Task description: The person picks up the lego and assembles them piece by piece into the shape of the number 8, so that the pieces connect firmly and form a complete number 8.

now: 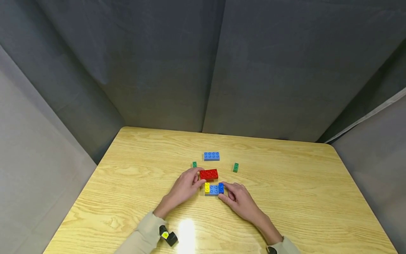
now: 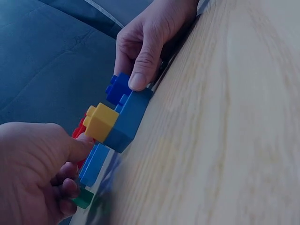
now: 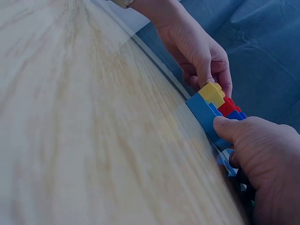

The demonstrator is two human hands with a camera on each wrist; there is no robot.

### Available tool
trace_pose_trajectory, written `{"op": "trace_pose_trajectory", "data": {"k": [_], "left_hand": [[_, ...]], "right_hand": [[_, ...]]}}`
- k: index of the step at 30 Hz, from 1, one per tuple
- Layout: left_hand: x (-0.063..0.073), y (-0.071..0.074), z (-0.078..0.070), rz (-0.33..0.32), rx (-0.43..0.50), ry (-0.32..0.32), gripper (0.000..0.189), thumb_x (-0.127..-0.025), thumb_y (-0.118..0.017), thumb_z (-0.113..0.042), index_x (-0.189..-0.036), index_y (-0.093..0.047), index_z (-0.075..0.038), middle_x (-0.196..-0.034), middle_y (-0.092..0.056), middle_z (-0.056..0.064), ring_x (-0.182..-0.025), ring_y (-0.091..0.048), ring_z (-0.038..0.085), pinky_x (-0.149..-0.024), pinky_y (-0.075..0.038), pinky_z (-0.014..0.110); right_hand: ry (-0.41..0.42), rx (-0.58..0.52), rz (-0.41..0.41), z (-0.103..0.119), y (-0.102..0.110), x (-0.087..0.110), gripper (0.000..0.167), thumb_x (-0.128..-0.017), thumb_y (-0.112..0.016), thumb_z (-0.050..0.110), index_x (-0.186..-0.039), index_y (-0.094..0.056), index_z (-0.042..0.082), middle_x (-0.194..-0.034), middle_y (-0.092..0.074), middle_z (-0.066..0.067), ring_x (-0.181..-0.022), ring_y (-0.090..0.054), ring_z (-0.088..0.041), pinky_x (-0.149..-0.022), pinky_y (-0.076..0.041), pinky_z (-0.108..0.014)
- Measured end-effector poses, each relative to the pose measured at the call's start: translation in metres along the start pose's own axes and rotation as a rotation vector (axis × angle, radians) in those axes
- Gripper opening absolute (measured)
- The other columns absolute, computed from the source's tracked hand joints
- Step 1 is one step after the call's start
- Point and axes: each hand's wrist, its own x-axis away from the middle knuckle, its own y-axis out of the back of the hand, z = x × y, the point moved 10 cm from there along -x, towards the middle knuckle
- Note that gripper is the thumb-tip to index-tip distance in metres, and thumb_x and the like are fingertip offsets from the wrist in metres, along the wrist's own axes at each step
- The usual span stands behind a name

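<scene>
My left hand (image 1: 186, 184) pinches the left end of a red toy building brick (image 1: 208, 174) between thumb and fingers. Just in front of that lies a light blue brick (image 1: 214, 189) bearing a small yellow brick (image 1: 207, 187) on its left end and a small dark blue brick (image 1: 221, 188) on its right end. My right hand (image 1: 239, 201) pinches this stack at the dark blue end, thumb at the near side. In the left wrist view, the red brick shows only partly behind the yellow brick (image 2: 100, 123) and the left thumb.
Farther back on the wooden table (image 1: 285, 190) lies another light blue brick (image 1: 211, 156). One small green brick (image 1: 195, 164) is just beyond my left fingers; a second green brick (image 1: 236, 167) lies to the right. Grey curtains (image 1: 158, 70) surround the table's back and sides.
</scene>
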Motion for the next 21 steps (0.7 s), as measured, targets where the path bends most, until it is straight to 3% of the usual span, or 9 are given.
{"op": "trace_pose_trajectory", "data": {"k": [21], "left_hand": [[0.001, 0.013, -0.010, 0.004, -0.009, -0.010, 0.049, -0.102, -0.069, -0.031, -0.145, -0.058, -0.010, -0.079, -0.052, -0.005, -0.069, -0.048, 0.011, -0.059, -0.036, 0.024]], "right_hand": [[-0.020, 0.020, -0.007, -0.002, -0.001, -0.001, 0.049, -0.099, -0.073, 0.040, -0.138, -0.068, 0.010, -0.068, -0.040, 0.016, -0.064, -0.037, -0.002, -0.074, -0.035, -0.029]]}}
